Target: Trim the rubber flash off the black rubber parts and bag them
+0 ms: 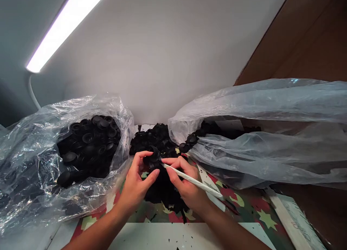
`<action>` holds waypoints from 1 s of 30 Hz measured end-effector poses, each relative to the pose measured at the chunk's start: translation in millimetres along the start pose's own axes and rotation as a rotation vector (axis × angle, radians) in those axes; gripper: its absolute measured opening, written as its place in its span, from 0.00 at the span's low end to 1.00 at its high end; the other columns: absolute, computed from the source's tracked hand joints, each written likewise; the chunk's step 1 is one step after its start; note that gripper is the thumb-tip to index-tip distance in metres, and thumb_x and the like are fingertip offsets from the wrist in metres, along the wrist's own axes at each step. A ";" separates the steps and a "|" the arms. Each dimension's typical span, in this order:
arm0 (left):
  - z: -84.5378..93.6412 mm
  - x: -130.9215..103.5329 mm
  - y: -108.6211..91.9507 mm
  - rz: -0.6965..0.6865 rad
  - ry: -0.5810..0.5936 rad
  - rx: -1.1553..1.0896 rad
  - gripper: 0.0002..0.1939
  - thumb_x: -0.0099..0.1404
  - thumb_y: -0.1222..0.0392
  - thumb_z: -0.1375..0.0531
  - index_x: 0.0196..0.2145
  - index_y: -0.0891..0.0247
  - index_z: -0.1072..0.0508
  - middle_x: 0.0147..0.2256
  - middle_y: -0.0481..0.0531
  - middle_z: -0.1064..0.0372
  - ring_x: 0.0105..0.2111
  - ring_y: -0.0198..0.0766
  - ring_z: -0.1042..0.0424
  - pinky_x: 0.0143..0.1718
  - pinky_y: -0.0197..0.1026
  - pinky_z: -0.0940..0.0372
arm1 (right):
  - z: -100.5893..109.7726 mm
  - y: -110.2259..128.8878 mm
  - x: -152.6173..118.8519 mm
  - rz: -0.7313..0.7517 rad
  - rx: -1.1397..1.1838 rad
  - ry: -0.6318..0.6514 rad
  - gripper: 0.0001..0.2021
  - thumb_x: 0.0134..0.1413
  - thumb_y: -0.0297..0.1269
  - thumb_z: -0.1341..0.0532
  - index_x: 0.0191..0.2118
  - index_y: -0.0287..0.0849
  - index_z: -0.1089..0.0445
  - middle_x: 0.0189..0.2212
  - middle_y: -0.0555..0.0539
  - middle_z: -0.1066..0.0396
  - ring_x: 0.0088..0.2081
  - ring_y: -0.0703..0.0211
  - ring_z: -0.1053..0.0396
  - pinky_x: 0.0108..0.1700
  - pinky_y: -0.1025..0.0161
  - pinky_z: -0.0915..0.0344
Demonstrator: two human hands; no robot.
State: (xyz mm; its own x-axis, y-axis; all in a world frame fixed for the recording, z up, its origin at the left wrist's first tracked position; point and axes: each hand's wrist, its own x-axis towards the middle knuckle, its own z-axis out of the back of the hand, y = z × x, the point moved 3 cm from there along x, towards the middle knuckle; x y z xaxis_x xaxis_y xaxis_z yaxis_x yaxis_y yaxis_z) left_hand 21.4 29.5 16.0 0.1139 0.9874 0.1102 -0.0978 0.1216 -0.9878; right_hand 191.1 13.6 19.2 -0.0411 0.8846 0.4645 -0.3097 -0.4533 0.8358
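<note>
My left hand (136, 185) is closed round a round, ribbed black part (154, 163), which looks like rubber. A slim white pen-like tool (197, 182) sits in the pinch of my right hand (189, 183). Its tip meets the right side of the black part, and what sort of tip it has is too small to tell. My right index finger also reaches the part's edge. Beneath and behind both hands lies a heap of black scraps (165, 195), ragged and thin. Some of the held part is hidden by my fingers.
On the left, a clear plastic bag (35, 149) holds many round black parts (92, 145). Another plastic bag (271, 98) lies open at right, with black parts (188, 143) at its mouth. A patterned sheet (252, 206) covers the table. A lamp (65, 29) shines from upper left; cardboard (303, 40) stands at right.
</note>
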 end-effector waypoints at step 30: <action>-1.7 6.3 -1.4 0.192 0.080 -0.281 0.20 0.57 0.53 0.30 0.42 0.59 0.33 0.36 0.47 0.24 0.35 0.37 0.25 0.37 0.37 0.32 | 5.7 -7.4 4.4 -0.075 0.076 -0.148 0.12 0.64 0.40 0.43 0.28 0.47 0.38 0.45 0.46 0.21 0.46 0.52 0.25 0.47 0.55 0.33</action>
State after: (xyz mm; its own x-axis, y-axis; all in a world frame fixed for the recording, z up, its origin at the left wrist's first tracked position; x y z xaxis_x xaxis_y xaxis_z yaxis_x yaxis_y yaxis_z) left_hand 24.0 35.4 17.9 0.1979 0.9771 -0.0782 0.1502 -0.1090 -0.9826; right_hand 198.7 20.3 16.7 0.1212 0.8931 0.4332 -0.2334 -0.3985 0.8870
